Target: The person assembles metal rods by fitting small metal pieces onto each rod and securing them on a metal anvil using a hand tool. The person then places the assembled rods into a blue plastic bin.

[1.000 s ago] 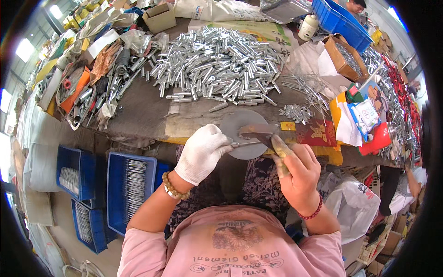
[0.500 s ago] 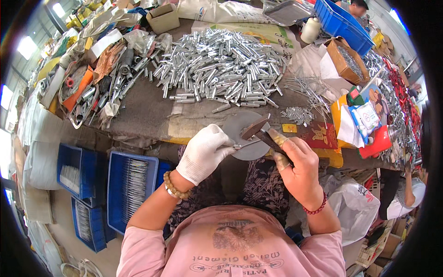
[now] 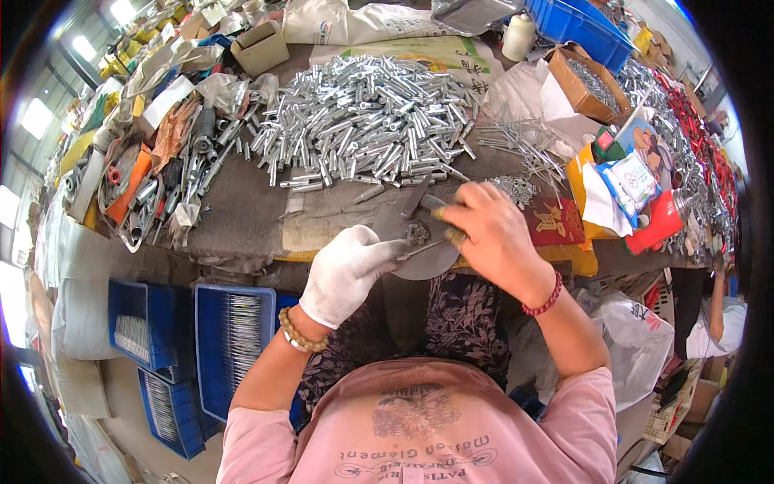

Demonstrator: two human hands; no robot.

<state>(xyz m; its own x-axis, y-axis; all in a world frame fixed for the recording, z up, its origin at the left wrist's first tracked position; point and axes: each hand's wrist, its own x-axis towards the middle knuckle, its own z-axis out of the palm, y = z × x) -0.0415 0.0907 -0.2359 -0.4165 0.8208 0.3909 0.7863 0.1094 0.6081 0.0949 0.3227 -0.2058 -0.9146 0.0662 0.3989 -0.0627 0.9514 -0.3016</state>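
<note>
My left hand, in a white glove, pinches one end of a thin metal rod over a round grey metal plate. Bare but for coverings on its fingertips, my right hand is curled and somewhat blurred at the plate's right side. It grips a hammer, whose dark head is over the plate's far edge; most of the handle is hidden by the fingers. The rod's free end reaches close to my right thumb. A little cluster of small metal pieces lies on the plate between the hands.
Beyond the plate rises a large pile of silver metal tubes. Small fasteners and thin rods lie to the right, near a red bottle. Tools crowd a bag at left. Blue bins with metal rods stand lower left.
My right hand has moved up and turned over, swinging the hammer head left and away from me. The small pieces on the plate now show. My left hand still pinches the rod.
</note>
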